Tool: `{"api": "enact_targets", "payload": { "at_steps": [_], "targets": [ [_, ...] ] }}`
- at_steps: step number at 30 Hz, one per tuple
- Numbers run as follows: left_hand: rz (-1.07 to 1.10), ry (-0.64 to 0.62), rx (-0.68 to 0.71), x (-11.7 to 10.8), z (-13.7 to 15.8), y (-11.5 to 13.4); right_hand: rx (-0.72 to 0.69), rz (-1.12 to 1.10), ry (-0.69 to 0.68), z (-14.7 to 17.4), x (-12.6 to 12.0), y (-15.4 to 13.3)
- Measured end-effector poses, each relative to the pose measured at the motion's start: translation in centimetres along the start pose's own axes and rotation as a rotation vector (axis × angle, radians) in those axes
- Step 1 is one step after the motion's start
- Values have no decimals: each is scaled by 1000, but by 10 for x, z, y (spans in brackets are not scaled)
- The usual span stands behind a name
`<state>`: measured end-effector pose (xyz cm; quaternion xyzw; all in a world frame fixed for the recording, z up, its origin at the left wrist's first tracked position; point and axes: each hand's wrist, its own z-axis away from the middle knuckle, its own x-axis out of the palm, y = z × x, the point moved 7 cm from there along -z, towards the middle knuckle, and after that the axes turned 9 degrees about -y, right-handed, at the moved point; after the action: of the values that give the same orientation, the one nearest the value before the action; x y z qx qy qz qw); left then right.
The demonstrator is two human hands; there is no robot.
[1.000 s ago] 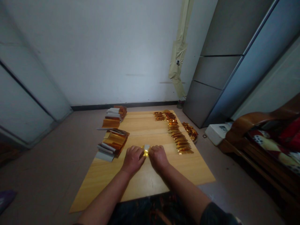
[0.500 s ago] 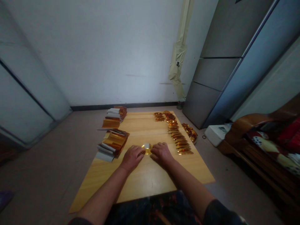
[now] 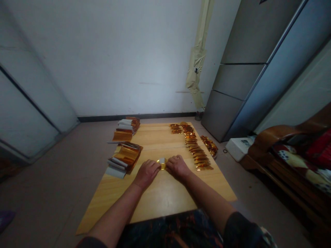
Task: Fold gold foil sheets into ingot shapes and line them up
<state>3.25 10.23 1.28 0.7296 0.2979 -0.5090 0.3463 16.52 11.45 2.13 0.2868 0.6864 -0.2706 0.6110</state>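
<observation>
A small piece of gold foil paper [image 3: 162, 166], with a pale patch in its middle, lies low over the table between my hands. My left hand [image 3: 148, 172] is closed on its left end, and my right hand [image 3: 178, 167] grips the right end. Both sets of fingers curl over the edges and cover much of the paper. On the left, a fanned stack of gold and grey foil sheets [image 3: 128, 155] rests near my left hand. To the right runs a row of folded gold foil pieces [image 3: 198, 153].
Another stack of foil sheets [image 3: 124, 132] sits at the far left of the wooden table [image 3: 152, 199]. Beyond the right edge is a container heaped with gold pieces [image 3: 209, 146]. A white box [image 3: 239, 148], a wooden bench [image 3: 274, 172] and a grey fridge [image 3: 232, 79] stand to the right.
My right hand has shifted very slightly left, so the gap showing the foil paper between my hands is a little narrower. Everything else stays in place.
</observation>
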Motion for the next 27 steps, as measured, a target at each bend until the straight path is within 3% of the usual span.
{"api": "enact_targets", "payload": {
  "at_steps": [9, 18, 27],
  "targets": [
    [-16, 41, -36, -1, -1, -1, 57, -167, 1, 6, -8, 2],
    [8, 64, -55, -2, -1, -2, 188, -217, 56, -1, 6, 9],
    [99, 87, -148, 3, 0, -14, 184, -131, -8, -5, 10, 6]
  ]
}}
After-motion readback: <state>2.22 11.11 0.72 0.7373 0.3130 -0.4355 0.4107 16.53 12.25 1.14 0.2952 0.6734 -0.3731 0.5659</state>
